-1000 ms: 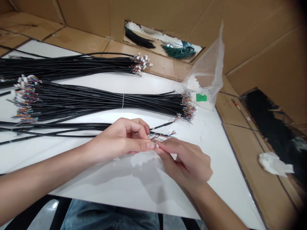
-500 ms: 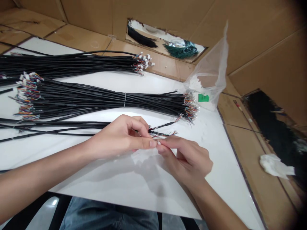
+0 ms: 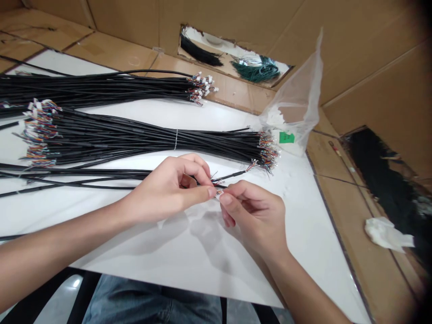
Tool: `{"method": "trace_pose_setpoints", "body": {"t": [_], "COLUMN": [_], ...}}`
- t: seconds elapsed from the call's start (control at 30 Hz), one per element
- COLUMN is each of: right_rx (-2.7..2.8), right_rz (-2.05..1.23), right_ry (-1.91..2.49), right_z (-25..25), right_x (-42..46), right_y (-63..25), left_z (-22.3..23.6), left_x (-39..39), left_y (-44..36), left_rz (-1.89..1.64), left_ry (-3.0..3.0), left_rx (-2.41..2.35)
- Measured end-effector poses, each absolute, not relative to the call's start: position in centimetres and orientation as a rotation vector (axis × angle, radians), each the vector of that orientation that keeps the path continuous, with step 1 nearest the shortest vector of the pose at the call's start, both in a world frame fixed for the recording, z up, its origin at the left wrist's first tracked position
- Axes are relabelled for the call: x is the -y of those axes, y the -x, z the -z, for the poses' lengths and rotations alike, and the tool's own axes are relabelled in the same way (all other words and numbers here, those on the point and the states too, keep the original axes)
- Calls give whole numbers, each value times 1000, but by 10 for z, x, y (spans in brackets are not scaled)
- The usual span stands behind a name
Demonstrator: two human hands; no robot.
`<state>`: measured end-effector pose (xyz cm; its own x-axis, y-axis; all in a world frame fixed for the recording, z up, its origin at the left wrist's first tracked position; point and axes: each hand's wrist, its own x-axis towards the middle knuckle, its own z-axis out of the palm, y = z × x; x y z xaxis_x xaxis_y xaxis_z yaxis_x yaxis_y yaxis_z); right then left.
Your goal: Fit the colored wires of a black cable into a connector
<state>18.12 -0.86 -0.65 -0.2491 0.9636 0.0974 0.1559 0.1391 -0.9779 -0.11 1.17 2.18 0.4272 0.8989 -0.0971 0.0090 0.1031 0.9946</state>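
White connector (image 3: 219,194): your left hand (image 3: 173,185) and right hand (image 3: 259,210) both pinch it; uneven force could let it slip.

Black cables (image 3: 151,135), centre left: smooth, plastic-looking sheathing with a dull sheen
Wire ends (image 3: 268,148), right of centre: thin plastic-looking insulation, silvery metallic tips
Small white piece (image 3: 219,193), centre: plastic-looking, finish too small to judge
Surface (image 3: 162,252), lower centre: smooth, white, faintly glossy
Walls (image 3: 219,18), top: matt brown cardboard, rough-edged cutouts
Bag (image 3: 300,90), upper right: thin, translucent, creased plastic
Crumpled wad (image 3: 388,234), right: wrinkled, paper or plastic unclear
Trousers (image 3: 151,301), bottom: matt blue denim
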Motion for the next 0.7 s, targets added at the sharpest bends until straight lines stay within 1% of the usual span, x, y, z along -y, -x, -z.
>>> {"method": "trace_pose_setpoints", "body": {"t": [0.33,0.53,0.7], "right_rx": [1595,1582,1472], "right_rz": [-1262,-1418,-1536], "right_ry": [1150,1244,1341], "right_z": [9,2,-1], "right_x": [7,3,3], "right_y": [-181,-183,-180], "left_z": [-16,-12,-7], "left_x": [-6,-5,-4], "left_y": [2,1,3], "left_rz": [-839,-835,-813], "left_ry": [-1551,-1816,-2124], "left_rx": [-946,-1024,-985]}}
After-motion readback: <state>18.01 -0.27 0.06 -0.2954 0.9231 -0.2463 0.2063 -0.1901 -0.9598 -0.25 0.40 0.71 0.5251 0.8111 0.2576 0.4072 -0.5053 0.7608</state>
